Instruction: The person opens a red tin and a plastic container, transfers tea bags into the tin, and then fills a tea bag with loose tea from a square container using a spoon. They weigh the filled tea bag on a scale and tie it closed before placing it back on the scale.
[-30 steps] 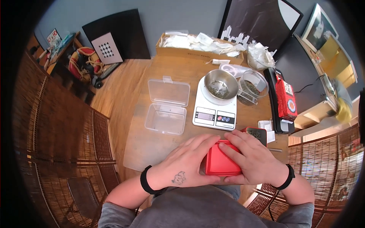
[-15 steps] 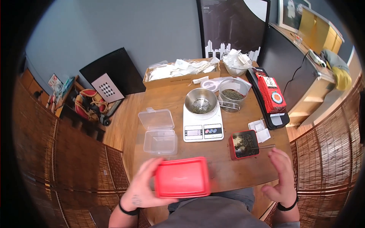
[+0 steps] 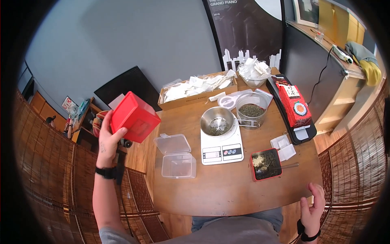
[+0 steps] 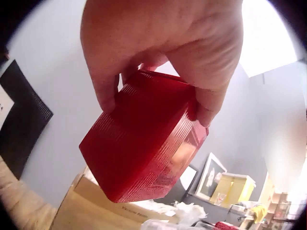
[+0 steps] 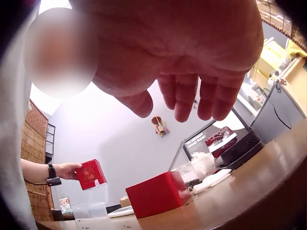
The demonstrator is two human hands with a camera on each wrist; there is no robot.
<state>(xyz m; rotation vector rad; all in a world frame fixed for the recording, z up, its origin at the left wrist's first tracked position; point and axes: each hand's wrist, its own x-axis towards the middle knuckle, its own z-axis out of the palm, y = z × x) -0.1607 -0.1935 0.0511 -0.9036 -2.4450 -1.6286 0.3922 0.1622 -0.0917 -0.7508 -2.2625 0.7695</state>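
Observation:
My left hand [image 3: 106,140] grips a red box [image 3: 137,118], held up tilted beyond the table's left side. In the left wrist view, the fingers and thumb [image 4: 208,103] clasp it from opposite sides. My right hand [image 3: 313,208] is at the table's front right corner, holding nothing, fingers loosely extended. Nearest to it stands an open square red tin [image 3: 267,178] of dried leaves, with a thin spoon handle [image 3: 291,165] sticking out over its right side. Behind, a white kitchen scale [image 3: 208,144] carries a steel pan [image 3: 208,124] with some leaves inside.
A lidded clear plastic box [image 3: 178,167] lies open left of the scale. Behind it is a clear measuring jug [image 3: 261,118] with leaves. White packets fill a cardboard box [image 3: 199,98] at the back. A red foil pack [image 3: 298,118] lies on a black appliance [image 3: 309,133] at right.
My hands have parted. The left carried the red box from the table's front up and out to the left, turning it. My right hand let go of it and moved to the right.

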